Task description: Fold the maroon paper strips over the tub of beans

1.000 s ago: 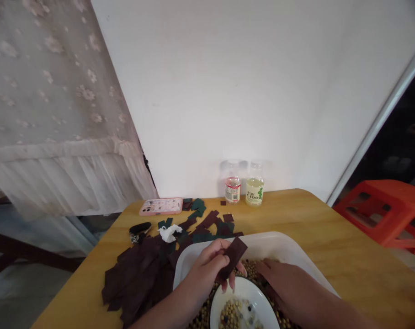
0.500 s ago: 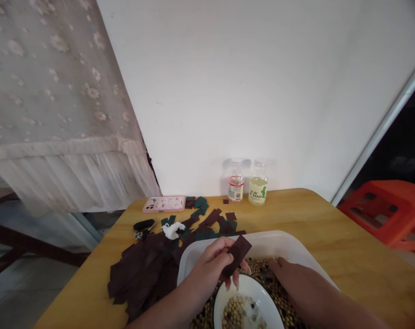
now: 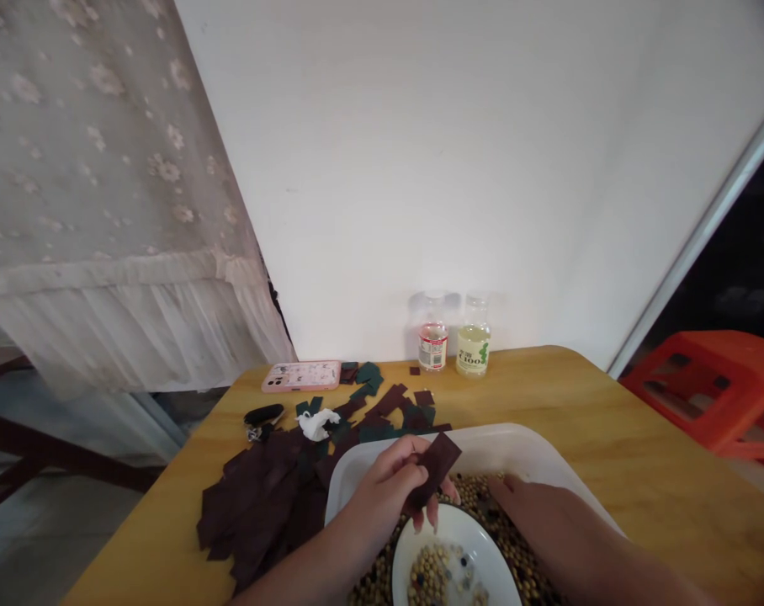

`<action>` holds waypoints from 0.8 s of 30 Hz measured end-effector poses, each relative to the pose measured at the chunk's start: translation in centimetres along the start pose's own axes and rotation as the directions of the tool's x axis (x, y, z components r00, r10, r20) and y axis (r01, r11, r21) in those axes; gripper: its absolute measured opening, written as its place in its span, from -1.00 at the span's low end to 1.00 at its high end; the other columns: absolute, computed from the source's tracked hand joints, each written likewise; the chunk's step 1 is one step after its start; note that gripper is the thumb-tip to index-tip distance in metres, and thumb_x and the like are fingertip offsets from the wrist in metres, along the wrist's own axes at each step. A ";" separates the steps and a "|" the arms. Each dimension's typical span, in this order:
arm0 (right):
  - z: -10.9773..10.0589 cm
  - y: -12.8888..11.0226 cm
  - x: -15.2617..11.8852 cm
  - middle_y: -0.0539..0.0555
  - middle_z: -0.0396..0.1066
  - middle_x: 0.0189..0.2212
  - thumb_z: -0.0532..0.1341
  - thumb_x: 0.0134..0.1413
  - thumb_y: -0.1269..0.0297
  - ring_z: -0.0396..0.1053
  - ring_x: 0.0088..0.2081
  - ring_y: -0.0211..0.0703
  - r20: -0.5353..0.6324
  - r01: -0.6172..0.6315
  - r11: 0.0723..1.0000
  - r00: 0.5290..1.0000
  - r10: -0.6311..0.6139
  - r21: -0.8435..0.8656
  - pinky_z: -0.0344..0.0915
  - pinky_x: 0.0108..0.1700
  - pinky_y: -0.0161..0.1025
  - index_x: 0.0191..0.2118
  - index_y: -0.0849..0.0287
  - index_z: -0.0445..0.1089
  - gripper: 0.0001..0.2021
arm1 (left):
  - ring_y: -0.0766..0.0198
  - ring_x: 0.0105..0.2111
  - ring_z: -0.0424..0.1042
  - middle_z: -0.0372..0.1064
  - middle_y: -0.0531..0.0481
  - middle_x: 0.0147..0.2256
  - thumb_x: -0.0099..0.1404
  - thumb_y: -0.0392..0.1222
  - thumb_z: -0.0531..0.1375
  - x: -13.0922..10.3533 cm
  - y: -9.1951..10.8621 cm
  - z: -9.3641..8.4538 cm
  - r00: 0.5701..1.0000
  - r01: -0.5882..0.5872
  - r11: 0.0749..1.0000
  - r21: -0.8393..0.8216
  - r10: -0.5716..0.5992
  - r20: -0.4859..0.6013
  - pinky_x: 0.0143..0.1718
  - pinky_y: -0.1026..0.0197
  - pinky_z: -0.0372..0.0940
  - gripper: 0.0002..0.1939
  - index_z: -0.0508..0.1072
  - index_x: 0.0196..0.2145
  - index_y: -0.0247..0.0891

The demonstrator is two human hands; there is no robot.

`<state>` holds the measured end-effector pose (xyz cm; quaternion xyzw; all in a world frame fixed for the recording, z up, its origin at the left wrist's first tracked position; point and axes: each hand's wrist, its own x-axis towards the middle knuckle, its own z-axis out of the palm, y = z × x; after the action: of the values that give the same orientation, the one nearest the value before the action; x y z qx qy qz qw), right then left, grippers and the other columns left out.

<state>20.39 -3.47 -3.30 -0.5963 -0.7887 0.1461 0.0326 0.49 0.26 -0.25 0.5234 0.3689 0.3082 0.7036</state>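
My left hand (image 3: 398, 480) is closed on a dark brown rectangular piece (image 3: 440, 463), like a small flat pouch or cloth patch, pinched under the thumb above a white dish (image 3: 476, 539). Small tan and dark round balls (image 3: 429, 566), like beads or beans, lie in the dish. The dish sits in a white tub (image 3: 505, 436) that holds many more such balls (image 3: 483, 492). At the tub's right side, my right hand (image 3: 537, 509) reaches down into the loose balls, its fingertips mostly hidden.
Left of the tub spreads a pile of dark brown pieces (image 3: 256, 497), with green pieces (image 3: 368, 379) farther back. A crumpled white tissue (image 3: 317, 424), a black key fob (image 3: 264, 415), a pink-cased phone (image 3: 301, 375) and two bottles (image 3: 474, 349) stand or lie on the wooden table (image 3: 660, 438).
Almost nothing differs. My right hand has shifted slightly left among the balls, and the left hand still holds the brown piece in the same place.
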 end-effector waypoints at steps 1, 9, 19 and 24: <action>-0.3 -0.2 0.0 0.18 0.49 -0.29 0.04 0.02 0.46 0.45 -0.26 0.09 0.072 0.007 1.000 0.997 -0.006 -0.017 0.29 -0.29 -0.13 -0.22 0.15 0.39 -0.76 | 0.44 -0.67 0.24 0.38 -0.03 -0.47 0.01 -0.17 0.04 0.0 0.0 0.0 1.000 0.001 1.000 -0.002 -0.001 0.001 -0.67 0.38 0.02 -0.76 0.28 -0.33 -0.30; -1.4 -1.3 0.4 0.22 0.50 -0.40 0.02 -0.02 0.54 0.46 -0.38 0.11 0.021 0.062 0.989 0.998 -0.060 -0.137 0.15 -0.46 -0.21 -0.19 0.23 0.34 -0.73 | 0.41 -0.63 0.28 0.38 0.00 -0.45 0.04 -0.14 0.06 0.0 0.0 0.0 0.999 -0.035 0.999 -0.009 0.034 -0.042 -0.65 0.36 0.04 -0.77 0.27 -0.31 -0.27; -1.8 -0.8 0.8 0.07 0.46 -0.37 -0.06 0.15 0.42 0.42 -0.36 -0.11 -0.101 0.155 0.988 0.983 -0.155 -0.015 0.13 -0.38 -0.30 -0.27 0.15 0.23 -0.84 | 0.20 -0.40 0.39 0.43 -0.01 -0.32 0.08 -0.03 0.08 -3.0 5.6 -7.1 0.929 0.024 0.797 0.604 0.205 -0.308 -0.43 0.25 0.21 -0.70 0.28 -0.25 -0.22; -1.6 -0.5 1.1 0.04 0.45 -0.37 -0.01 0.09 0.45 0.40 -0.37 -0.15 -0.120 0.195 0.979 0.975 -0.186 0.065 0.11 -0.39 -0.33 -0.27 0.14 0.23 -0.86 | 0.10 -0.28 0.38 0.42 -0.02 -0.33 -0.02 -0.08 0.11 -5.7 4.6 -14.3 0.895 0.243 0.424 0.872 0.248 -0.370 -0.22 0.17 0.21 -0.77 0.37 -0.39 -0.21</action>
<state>19.98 -2.22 -1.80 -0.5235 -0.8330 0.1383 0.1138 -14.87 4.07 2.74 0.7326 0.6253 0.1731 0.2059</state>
